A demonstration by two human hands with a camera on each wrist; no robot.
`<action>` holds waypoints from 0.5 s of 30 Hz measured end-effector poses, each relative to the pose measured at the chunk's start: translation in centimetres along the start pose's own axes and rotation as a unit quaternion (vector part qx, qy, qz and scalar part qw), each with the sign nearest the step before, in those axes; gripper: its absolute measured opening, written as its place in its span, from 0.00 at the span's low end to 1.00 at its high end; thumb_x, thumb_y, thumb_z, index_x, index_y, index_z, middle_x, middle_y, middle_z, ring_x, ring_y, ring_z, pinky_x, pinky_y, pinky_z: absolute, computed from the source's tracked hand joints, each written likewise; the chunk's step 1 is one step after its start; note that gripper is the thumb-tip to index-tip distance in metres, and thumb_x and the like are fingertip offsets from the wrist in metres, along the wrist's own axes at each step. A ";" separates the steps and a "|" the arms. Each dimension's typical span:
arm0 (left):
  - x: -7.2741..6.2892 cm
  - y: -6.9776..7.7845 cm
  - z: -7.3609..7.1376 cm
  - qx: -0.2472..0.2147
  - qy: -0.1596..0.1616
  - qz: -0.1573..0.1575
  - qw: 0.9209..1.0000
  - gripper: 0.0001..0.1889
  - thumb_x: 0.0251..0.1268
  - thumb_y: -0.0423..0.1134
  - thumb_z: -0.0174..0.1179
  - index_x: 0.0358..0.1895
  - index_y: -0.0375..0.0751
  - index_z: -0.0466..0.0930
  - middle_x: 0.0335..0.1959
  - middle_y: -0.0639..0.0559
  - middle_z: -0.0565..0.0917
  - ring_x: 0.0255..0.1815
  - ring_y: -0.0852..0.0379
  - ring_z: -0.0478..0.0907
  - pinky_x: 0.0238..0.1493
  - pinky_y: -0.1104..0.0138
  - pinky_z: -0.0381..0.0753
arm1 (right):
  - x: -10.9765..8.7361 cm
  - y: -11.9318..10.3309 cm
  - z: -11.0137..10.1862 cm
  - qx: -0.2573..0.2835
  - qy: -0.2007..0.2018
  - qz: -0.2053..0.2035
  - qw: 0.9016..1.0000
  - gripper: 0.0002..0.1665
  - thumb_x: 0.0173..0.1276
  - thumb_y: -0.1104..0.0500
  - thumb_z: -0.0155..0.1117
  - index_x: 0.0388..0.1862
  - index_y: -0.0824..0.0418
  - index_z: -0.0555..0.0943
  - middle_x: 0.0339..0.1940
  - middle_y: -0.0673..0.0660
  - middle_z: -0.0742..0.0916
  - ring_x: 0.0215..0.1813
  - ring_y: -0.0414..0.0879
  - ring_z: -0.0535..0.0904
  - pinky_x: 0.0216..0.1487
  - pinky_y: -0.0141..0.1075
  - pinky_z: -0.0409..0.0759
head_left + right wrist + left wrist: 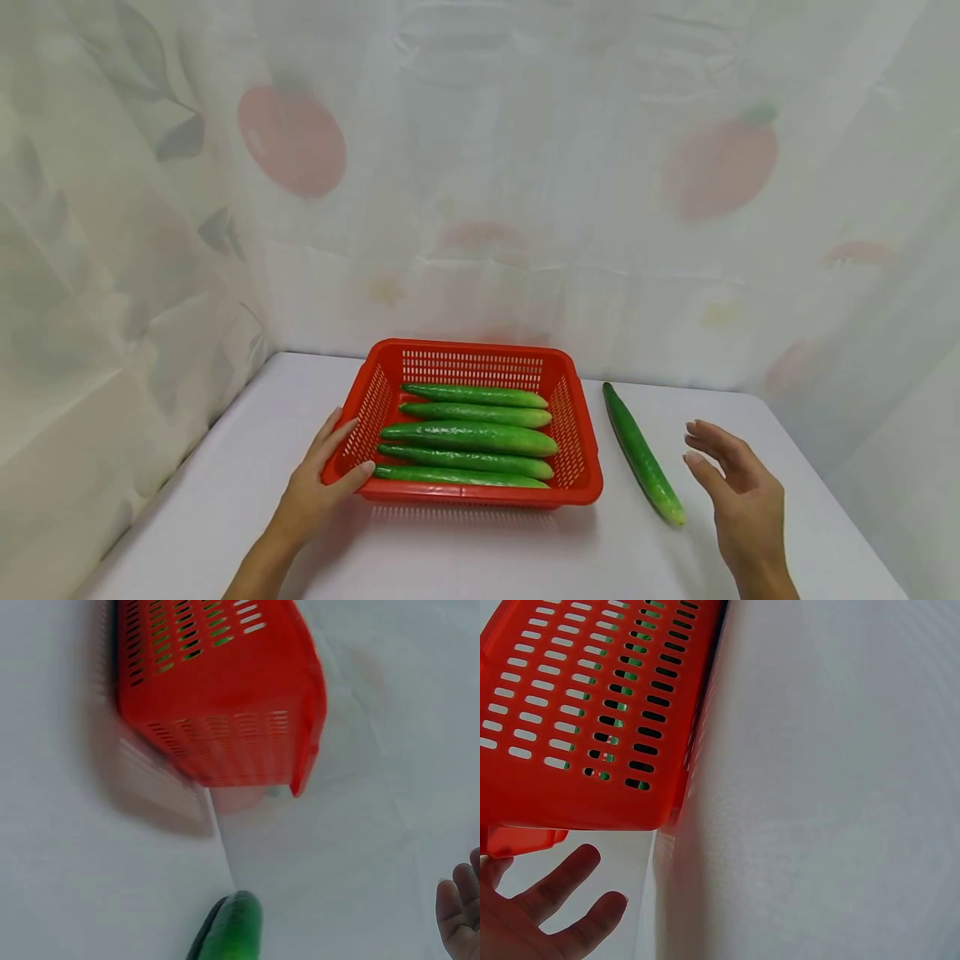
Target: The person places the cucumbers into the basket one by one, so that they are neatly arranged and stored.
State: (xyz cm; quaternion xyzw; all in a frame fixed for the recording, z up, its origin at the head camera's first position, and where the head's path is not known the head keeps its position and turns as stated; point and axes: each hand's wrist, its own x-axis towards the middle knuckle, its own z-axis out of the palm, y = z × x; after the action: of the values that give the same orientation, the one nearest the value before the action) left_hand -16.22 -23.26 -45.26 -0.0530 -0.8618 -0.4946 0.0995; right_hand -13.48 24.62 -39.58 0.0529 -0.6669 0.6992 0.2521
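Note:
A red plastic basket (465, 493) stands on the table with several green cucumbers (468, 436) lying side by side in it. My left hand (318, 483) is at the basket's front left corner, thumb by the front rim and fingers spread along the left rim. In the left wrist view, the left fingers (559, 881) look straight and loose beside the red rim. One more cucumber (641, 454) lies on the table to the right of the basket, slanting toward me. Just right of its near end hovers my right hand (742, 492), fingers loosely bent, holding nothing.
The white table (450, 562) reaches back to a pale hanging curtain (480, 208) printed with fruit. Another curtain (97, 333) with a leaf print closes off the left side, and pale cloth hangs on the right.

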 end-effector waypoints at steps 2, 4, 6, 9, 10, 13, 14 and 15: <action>0.0 0.0 0.0 -0.002 -0.001 -0.001 1.000 0.35 0.63 0.47 0.64 0.72 0.45 0.63 0.77 0.54 0.49 0.72 0.43 0.51 0.60 0.42 0.63 | -0.1 0.6 -0.2 -0.009 0.007 0.005 1.000 0.23 0.63 0.78 0.60 0.59 0.76 0.73 0.54 0.64 0.81 0.56 0.50 0.76 0.52 0.30 0.75; 0.0 0.0 0.0 -0.004 -0.001 -0.002 1.000 0.35 0.63 0.47 0.64 0.72 0.45 0.63 0.77 0.56 0.49 0.72 0.43 0.50 0.60 0.41 0.61 | -0.2 1.2 -0.4 -0.013 0.014 0.015 1.000 0.23 0.64 0.77 0.60 0.59 0.75 0.74 0.54 0.63 0.80 0.56 0.50 0.76 0.52 0.29 0.74; 0.0 0.0 0.0 -0.005 -0.002 -0.003 1.000 0.35 0.63 0.47 0.64 0.72 0.45 0.63 0.77 0.56 0.49 0.73 0.43 0.49 0.61 0.40 0.60 | -0.3 1.7 -0.6 -0.023 0.021 0.024 0.999 0.23 0.64 0.76 0.61 0.59 0.74 0.74 0.55 0.64 0.80 0.56 0.49 0.76 0.52 0.28 0.74; -0.1 0.1 0.0 -0.002 -0.002 -0.003 1.000 0.35 0.63 0.47 0.64 0.72 0.45 0.63 0.77 0.56 0.49 0.73 0.43 0.50 0.60 0.40 0.60 | -0.4 2.4 -0.8 -0.029 0.032 0.033 0.999 0.23 0.64 0.76 0.62 0.59 0.73 0.75 0.55 0.64 0.80 0.56 0.49 0.75 0.52 0.28 0.74; -0.1 0.1 0.0 -0.001 -0.001 -0.003 1.000 0.35 0.64 0.47 0.64 0.72 0.46 0.63 0.77 0.55 0.49 0.73 0.43 0.50 0.60 0.40 0.60 | -0.4 2.7 -0.8 -0.033 0.035 0.034 0.998 0.23 0.64 0.75 0.62 0.59 0.73 0.75 0.55 0.63 0.80 0.56 0.48 0.75 0.51 0.27 0.74; -0.1 0.2 0.0 0.003 -0.001 -0.004 1.000 0.35 0.64 0.48 0.64 0.72 0.46 0.63 0.77 0.55 0.49 0.72 0.44 0.50 0.60 0.42 0.62 | -0.5 3.7 -1.0 -0.049 0.046 0.044 0.997 0.23 0.63 0.75 0.63 0.59 0.72 0.76 0.54 0.61 0.81 0.56 0.49 0.75 0.50 0.26 0.74; -0.1 0.2 0.0 0.006 0.000 -0.004 1.000 0.35 0.64 0.48 0.64 0.72 0.46 0.63 0.77 0.55 0.49 0.72 0.44 0.51 0.60 0.44 0.63 | -0.5 4.0 -1.1 -0.049 0.050 0.048 0.996 0.23 0.63 0.75 0.64 0.58 0.72 0.76 0.54 0.61 0.81 0.56 0.49 0.75 0.50 0.26 0.74; -0.1 0.2 0.0 0.010 0.000 -0.005 1.000 0.35 0.64 0.48 0.64 0.72 0.47 0.63 0.77 0.55 0.49 0.72 0.45 0.51 0.60 0.46 0.64 | -0.5 4.3 -1.2 -0.057 0.050 0.051 0.996 0.23 0.63 0.74 0.64 0.58 0.72 0.76 0.54 0.60 0.81 0.55 0.48 0.75 0.50 0.25 0.73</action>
State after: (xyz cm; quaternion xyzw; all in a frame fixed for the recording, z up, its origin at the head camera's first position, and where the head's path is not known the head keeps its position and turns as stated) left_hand -16.08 -23.14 -45.11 -0.0475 -0.8671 -0.4862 0.0972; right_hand -14.53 25.68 -43.81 -0.0306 -0.6938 0.6739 0.2520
